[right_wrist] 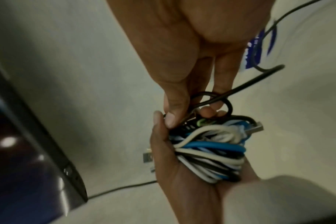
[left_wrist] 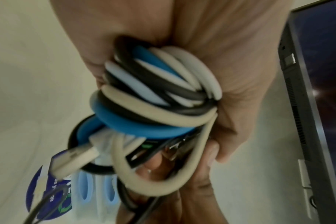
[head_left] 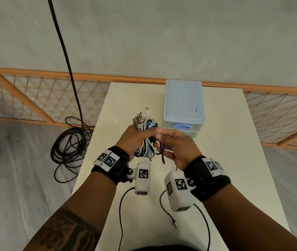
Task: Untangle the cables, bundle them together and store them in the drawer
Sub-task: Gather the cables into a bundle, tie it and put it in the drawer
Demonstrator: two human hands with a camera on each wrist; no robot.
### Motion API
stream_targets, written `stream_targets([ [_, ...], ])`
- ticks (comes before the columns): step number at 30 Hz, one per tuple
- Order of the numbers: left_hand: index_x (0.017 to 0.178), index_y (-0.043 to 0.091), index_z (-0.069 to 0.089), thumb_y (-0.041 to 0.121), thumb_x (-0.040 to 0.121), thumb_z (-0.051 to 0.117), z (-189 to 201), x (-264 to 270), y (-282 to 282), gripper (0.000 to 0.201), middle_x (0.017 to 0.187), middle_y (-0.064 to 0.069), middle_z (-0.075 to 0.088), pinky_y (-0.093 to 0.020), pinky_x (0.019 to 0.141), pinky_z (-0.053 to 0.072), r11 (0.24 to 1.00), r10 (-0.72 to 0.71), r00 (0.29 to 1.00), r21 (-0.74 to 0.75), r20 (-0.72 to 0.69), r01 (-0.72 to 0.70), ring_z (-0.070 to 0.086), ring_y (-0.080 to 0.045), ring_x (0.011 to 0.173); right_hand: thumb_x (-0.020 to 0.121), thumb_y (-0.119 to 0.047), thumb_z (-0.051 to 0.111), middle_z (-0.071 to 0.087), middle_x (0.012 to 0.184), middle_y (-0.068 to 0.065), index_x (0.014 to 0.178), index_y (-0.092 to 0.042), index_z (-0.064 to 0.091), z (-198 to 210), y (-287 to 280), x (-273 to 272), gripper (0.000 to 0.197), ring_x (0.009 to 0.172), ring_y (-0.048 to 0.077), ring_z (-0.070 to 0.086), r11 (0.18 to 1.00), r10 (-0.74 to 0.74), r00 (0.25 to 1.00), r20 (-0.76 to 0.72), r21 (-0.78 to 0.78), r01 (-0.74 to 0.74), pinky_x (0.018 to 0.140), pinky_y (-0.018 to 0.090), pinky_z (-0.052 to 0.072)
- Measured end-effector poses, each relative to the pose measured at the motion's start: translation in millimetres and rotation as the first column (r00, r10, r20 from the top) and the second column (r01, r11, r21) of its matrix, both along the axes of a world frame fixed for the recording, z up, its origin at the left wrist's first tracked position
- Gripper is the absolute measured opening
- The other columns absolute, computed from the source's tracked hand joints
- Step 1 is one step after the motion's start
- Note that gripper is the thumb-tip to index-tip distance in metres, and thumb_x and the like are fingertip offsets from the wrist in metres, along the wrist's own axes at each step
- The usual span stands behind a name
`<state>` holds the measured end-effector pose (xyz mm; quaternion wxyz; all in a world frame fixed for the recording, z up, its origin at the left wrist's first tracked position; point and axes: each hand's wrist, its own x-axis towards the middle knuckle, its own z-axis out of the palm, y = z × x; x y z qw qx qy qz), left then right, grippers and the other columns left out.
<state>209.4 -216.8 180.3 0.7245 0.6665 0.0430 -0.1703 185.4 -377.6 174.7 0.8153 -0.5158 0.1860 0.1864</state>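
Note:
A bundle of white, blue and black cables (head_left: 145, 142) is held upright above the table, plugs sticking out of its top. My left hand (head_left: 137, 137) grips it round the middle; in the left wrist view the coils (left_wrist: 159, 97) fill my palm. My right hand (head_left: 163, 141) is against the bundle's right side, and its thumb and fingers pinch a thin black cable (right_wrist: 211, 99) looped at the bundle's end (right_wrist: 207, 151). A dark loose end (head_left: 162, 156) hangs below. The pale blue drawer unit (head_left: 183, 105) stands just behind, both drawers closed.
The cream table (head_left: 225, 151) carries a loose gold plug (head_left: 175, 224) near the front edge. Wrist-camera leads (head_left: 120, 214) trail toward me. A coil of black cable (head_left: 71, 147) lies on the floor at the left, before a wooden lattice screen (head_left: 26, 98).

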Motion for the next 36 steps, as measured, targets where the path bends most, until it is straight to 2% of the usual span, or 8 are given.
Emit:
stream_targets([
  [6,0.093,0.007,0.078,0.022,0.075,0.081,-5,1,-7,0.024,0.089,-0.019,0.073,-0.049,0.085,0.057,0.993,0.085,0.987,-0.069,-0.133,-0.094,0.071,-0.033,0.084,0.075,0.000,0.086,0.079,0.087,0.010,0.100,0.003,0.076,-2,5,-2,0.027,0.077,0.017,0.075,0.976,-0.048,0.973,0.224,-0.197,0.093,0.071,0.024,0.059],
  [12,0.097,-0.003,0.073,0.009,0.087,0.068,-4,-4,-14,0.017,0.091,-0.022,0.074,-0.041,0.077,0.058,0.988,0.055,0.974,-0.131,-0.219,-0.085,0.069,-0.032,0.081,0.068,-0.008,0.093,0.079,0.087,-0.001,0.121,-0.016,0.063,-10,2,-4,0.061,0.092,0.017,0.074,0.939,-0.054,0.961,0.272,-0.313,0.141,0.083,0.031,0.057],
  [16,0.118,-0.008,0.068,0.010,0.084,0.064,-3,-5,-10,0.039,0.118,-0.032,0.069,-0.042,0.089,0.053,0.977,-0.050,0.973,-0.212,-0.225,0.001,0.066,-0.036,0.099,0.067,-0.001,0.091,0.079,0.088,0.004,0.105,-0.015,0.073,-13,3,-6,0.044,0.082,0.012,0.075,0.938,-0.015,0.939,0.345,-0.321,0.133,0.075,0.024,0.056],
  [20,0.119,-0.016,0.062,0.010,0.082,0.063,-4,-2,-11,0.045,0.073,-0.016,0.058,-0.030,0.065,0.050,0.967,-0.010,0.973,-0.248,-0.231,-0.049,0.055,-0.023,0.062,0.079,-0.016,0.086,0.078,0.105,-0.012,0.111,-0.031,0.078,-19,6,-6,0.037,0.104,0.003,0.070,0.874,0.055,0.906,0.420,-0.460,0.160,0.092,0.023,0.054],
  [24,0.089,0.002,0.074,0.005,0.079,0.068,-7,3,-13,0.012,0.073,-0.014,0.067,-0.035,0.063,0.054,0.970,0.145,0.977,-0.173,-0.159,-0.172,0.066,-0.024,0.059,0.099,-0.019,0.066,0.074,0.112,-0.016,0.134,-0.038,0.064,-20,8,-6,0.040,0.104,0.002,0.069,0.826,0.232,0.840,0.490,-0.556,0.096,0.095,0.025,0.054],
  [29,0.095,0.009,0.076,0.007,0.077,0.068,-2,7,-1,0.020,0.097,-0.020,0.072,-0.046,0.078,0.058,0.963,0.094,0.975,-0.229,-0.203,-0.140,0.070,-0.034,0.079,0.109,-0.024,0.045,0.055,0.122,-0.007,0.154,-0.043,0.038,-20,1,-1,0.050,0.098,0.008,0.045,0.792,0.468,0.817,0.337,-0.569,-0.220,0.080,0.027,0.055],
  [31,0.098,0.008,0.072,0.012,0.076,0.069,-3,5,1,0.023,0.096,-0.020,0.067,-0.043,0.077,0.054,0.949,0.041,0.956,-0.290,-0.289,-0.128,0.066,-0.032,0.073,0.108,-0.016,0.045,0.051,0.122,-0.007,0.152,-0.041,0.044,-16,-2,1,0.050,0.105,0.007,0.041,0.814,0.488,0.824,0.288,-0.492,-0.310,0.077,0.022,0.056],
  [36,0.103,0.006,0.069,0.017,0.074,0.072,0,4,0,0.031,0.096,-0.022,0.062,-0.044,0.078,0.051,0.953,0.011,0.957,-0.285,-0.291,-0.098,0.060,-0.033,0.073,0.102,-0.003,0.056,0.063,0.095,-0.006,0.136,-0.037,0.064,-9,-5,2,0.049,0.077,0.013,0.060,0.885,0.377,0.892,0.251,-0.382,-0.266,0.066,0.023,0.059],
])
